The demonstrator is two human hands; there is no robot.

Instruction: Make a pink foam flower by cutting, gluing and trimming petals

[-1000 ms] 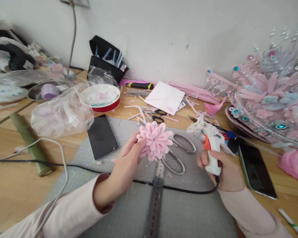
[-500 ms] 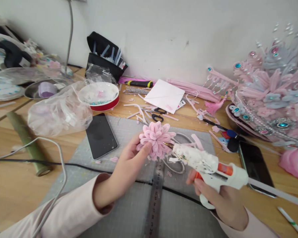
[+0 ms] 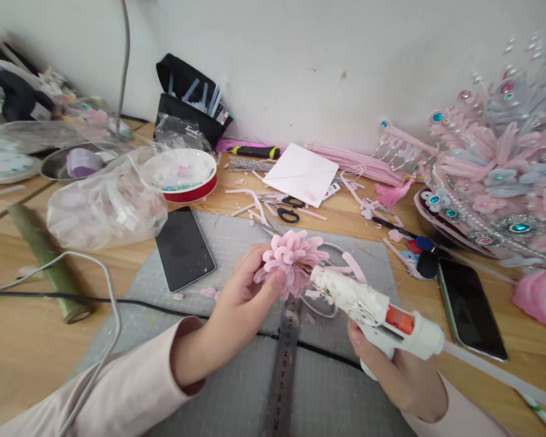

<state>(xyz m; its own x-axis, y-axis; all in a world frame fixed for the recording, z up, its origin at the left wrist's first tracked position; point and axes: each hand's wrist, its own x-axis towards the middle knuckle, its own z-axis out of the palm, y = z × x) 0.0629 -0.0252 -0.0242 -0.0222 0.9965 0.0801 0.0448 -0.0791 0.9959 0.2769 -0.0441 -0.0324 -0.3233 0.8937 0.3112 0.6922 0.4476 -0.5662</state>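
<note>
My left hand (image 3: pixel 241 309) pinches a fluffy pink pipe-cleaner flower (image 3: pixel 287 258) from its left side, thumb toward me. Wrapped around the handle of a white hot glue gun (image 3: pixel 359 294) is my right hand (image 3: pixel 398 370). The gun's metal nozzle points left and goes in among the flower's petals; its exact contact point is hidden. A clear glue stick (image 3: pixel 495 370) sticks out of the gun's back end. Below the flower a steel ruler (image 3: pixel 282 376) lies on the grey cutting mat (image 3: pixel 222 370).
A black phone (image 3: pixel 185 249) lies left, another phone (image 3: pixel 472 309) right. Black-handled scissors (image 3: pixel 288 214), pink scraps and a white card (image 3: pixel 303 174) lie behind. A red-sided dish (image 3: pixel 191 193) stands back left. A beaded pink headdress (image 3: pixel 500 182) fills the right. A black cable (image 3: pixel 141 303) crosses the mat.
The flower has tipped over in my left hand, showing its petals more from the side. The glue gun has shifted slightly left, its nozzle now deeper among the petals.
</note>
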